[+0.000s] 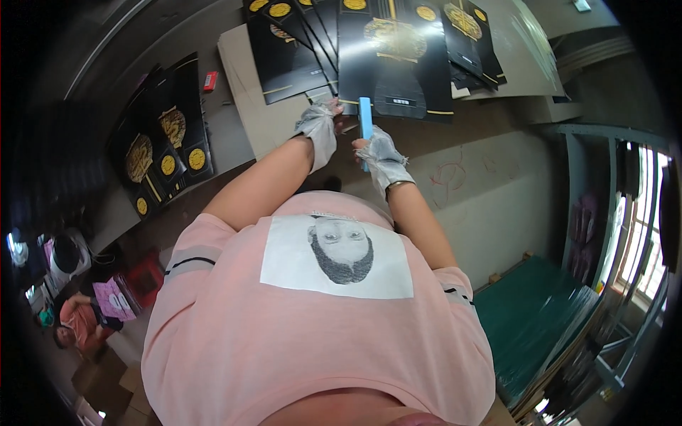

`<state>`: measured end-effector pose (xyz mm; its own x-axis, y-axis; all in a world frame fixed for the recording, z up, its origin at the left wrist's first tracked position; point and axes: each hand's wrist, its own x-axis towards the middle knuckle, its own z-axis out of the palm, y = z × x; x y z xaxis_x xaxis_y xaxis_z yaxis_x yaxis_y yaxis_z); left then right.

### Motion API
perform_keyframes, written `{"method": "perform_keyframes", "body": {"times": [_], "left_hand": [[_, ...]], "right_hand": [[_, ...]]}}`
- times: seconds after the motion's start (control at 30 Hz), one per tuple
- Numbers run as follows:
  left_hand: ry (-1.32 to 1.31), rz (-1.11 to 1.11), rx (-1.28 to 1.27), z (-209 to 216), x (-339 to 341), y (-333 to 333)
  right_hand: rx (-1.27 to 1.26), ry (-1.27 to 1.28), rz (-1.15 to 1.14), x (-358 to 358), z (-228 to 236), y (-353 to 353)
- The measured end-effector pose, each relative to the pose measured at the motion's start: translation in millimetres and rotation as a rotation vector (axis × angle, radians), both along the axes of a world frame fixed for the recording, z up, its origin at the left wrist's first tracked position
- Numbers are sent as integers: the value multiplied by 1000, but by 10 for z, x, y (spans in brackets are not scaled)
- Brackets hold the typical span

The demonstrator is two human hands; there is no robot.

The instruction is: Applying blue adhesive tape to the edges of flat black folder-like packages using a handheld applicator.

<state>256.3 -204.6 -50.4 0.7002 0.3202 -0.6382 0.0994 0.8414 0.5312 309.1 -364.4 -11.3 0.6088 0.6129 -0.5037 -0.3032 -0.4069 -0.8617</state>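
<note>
A large glossy black sheet [395, 64] with gold printing lies on top of a pile, its near edge toward me. My left hand [322, 126], in a worn grey-white fingerless glove, is closed at that sheet's near left corner, its fingers curled at the edge. A similar frayed glove covers my right hand [383, 155], which is wrapped round a long, narrow light-blue tool [365, 117]. The tool stands almost straight away from me, its far end beside the sheet's near edge. What kind of tool it is I cannot make out.
More black-and-gold sheets [295, 60] are fanned out on the table, beside plain grey board [241, 92]. Another black-and-gold stack [167, 142] lies at the left, near a small red box [210, 81]. A green wrapped stack [536, 319] stands at lower right; a person [84, 323] sits at far left.
</note>
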Motion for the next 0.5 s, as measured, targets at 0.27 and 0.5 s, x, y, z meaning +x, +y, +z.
{"method": "perform_keyframes", "body": {"times": [0.27, 0.5], "left_hand": [[-55, 45, 173, 135, 397, -94], [231, -191, 1920, 643, -982, 670]], "right_hand": [[-232, -111, 41, 503, 389, 220], [163, 407, -264, 423, 626, 137]]}}
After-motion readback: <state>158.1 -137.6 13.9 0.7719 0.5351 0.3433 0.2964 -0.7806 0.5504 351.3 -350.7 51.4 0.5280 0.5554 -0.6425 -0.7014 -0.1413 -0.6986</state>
